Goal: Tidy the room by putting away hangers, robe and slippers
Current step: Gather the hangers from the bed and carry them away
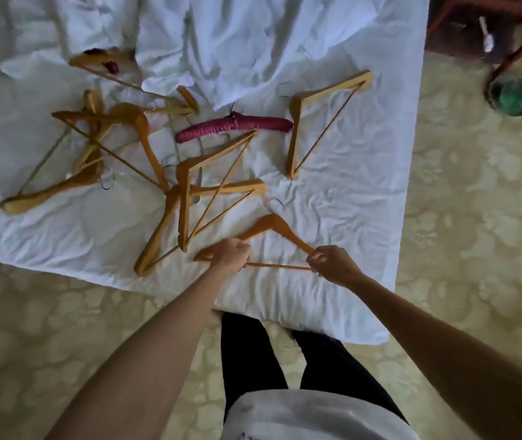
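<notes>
1. Head view, nearest to you: your own dark trouser legs (pixel 253 354) stand on the pale patterned carpet (pixel 47 328) at the foot edge of the bed (pixel 364 217).
2. Your left hand (pixel 231 254) is curled tight around the left end of the nearest wooden hanger (pixel 272 225), where shoulder and crossbar meet.
3. Your right hand (pixel 332 263) pinches the same hanger at its right end, fingers together on the wood.
4. That hanger lies at the bed's near edge, its metal hook pointing away from you.
5. Just beyond your left hand, a few wooden hangers (pixel 196 204) lie crossed over one another.
6. Farther left, a tangled heap of hangers (pixel 94 144) spreads across the white sheet.
7. To the right, a single triangular hanger (pixel 297 122) lies by itself, apart from the rest.
8. Between them lies a maroon padded hanger (pixel 237 127).
9. Behind it, crumpled white cloth (pixel 221 42) covers the far part of the bed; you cannot tell whether it is the robe.
10. Far right on the floor, a green round object (pixel 512 96) sits beside dark red furniture legs (pixel 513 55).
</notes>
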Demonstrator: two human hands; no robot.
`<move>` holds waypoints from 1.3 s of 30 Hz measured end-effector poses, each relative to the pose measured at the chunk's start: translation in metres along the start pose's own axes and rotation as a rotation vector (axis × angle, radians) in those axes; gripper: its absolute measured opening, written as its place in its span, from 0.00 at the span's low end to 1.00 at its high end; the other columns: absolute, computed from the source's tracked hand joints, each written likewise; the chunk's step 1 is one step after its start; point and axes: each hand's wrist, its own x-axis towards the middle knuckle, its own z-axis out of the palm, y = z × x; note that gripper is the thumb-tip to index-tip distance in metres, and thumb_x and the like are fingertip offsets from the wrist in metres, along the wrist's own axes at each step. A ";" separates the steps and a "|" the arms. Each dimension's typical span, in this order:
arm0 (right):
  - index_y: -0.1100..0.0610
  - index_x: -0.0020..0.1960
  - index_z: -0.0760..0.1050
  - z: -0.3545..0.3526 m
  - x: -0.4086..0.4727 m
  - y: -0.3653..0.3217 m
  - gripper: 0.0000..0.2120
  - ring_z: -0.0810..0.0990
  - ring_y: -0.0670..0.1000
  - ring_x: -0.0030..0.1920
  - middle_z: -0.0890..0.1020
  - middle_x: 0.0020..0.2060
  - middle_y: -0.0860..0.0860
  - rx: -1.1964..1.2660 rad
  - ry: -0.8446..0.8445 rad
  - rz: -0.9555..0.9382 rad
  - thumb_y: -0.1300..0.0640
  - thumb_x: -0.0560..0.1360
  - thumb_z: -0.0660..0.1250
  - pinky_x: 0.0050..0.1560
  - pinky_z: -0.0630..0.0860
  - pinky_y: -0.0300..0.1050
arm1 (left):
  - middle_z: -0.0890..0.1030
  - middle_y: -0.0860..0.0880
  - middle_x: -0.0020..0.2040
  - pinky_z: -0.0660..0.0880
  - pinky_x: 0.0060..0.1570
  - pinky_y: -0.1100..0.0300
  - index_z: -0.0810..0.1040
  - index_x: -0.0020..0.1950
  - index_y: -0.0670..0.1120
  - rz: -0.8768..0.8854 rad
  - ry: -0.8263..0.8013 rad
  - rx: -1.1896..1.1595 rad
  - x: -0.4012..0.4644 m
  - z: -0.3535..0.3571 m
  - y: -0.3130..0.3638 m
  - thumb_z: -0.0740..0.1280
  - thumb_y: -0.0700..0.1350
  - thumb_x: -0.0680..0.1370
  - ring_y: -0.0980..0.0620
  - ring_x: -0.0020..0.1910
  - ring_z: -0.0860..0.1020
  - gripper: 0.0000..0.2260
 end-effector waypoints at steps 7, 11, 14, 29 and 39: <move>0.56 0.42 0.82 0.046 0.099 -0.013 0.11 0.84 0.57 0.42 0.85 0.38 0.55 -0.152 -0.101 -0.012 0.52 0.71 0.63 0.47 0.83 0.54 | 0.83 0.46 0.57 0.76 0.57 0.50 0.82 0.59 0.45 -0.021 0.405 -0.018 0.068 -0.029 -0.002 0.63 0.46 0.81 0.44 0.59 0.80 0.11; 0.53 0.45 0.82 0.094 0.133 -0.036 0.09 0.83 0.54 0.51 0.86 0.43 0.50 -0.217 -0.111 -0.043 0.51 0.74 0.64 0.51 0.79 0.48 | 0.83 0.46 0.58 0.74 0.51 0.53 0.81 0.57 0.45 -0.030 0.678 -0.019 0.113 -0.063 -0.022 0.65 0.42 0.79 0.44 0.58 0.80 0.09; 0.53 0.49 0.83 0.129 0.148 -0.052 0.17 0.82 0.54 0.52 0.85 0.47 0.49 -0.189 -0.038 0.053 0.41 0.76 0.64 0.46 0.74 0.44 | 0.79 0.43 0.62 0.73 0.58 0.49 0.79 0.60 0.44 -0.072 0.735 0.071 0.148 -0.088 -0.045 0.68 0.40 0.78 0.42 0.62 0.76 0.11; 0.60 0.45 0.78 0.171 0.125 -0.067 0.16 0.85 0.54 0.35 0.85 0.37 0.55 0.481 0.141 0.371 0.48 0.79 0.63 0.43 0.84 0.49 | 0.80 0.41 0.62 0.76 0.57 0.51 0.77 0.64 0.41 -0.200 0.269 -0.069 0.133 -0.079 -0.110 0.67 0.51 0.81 0.40 0.60 0.79 0.17; 0.66 0.48 0.79 0.098 -0.008 -0.051 0.19 0.83 0.58 0.40 0.83 0.39 0.58 0.443 0.023 0.148 0.50 0.80 0.61 0.42 0.81 0.50 | 0.84 0.41 0.51 0.75 0.45 0.54 0.81 0.55 0.41 -0.196 0.324 -0.354 -0.019 -0.026 -0.083 0.69 0.54 0.78 0.41 0.51 0.82 0.17</move>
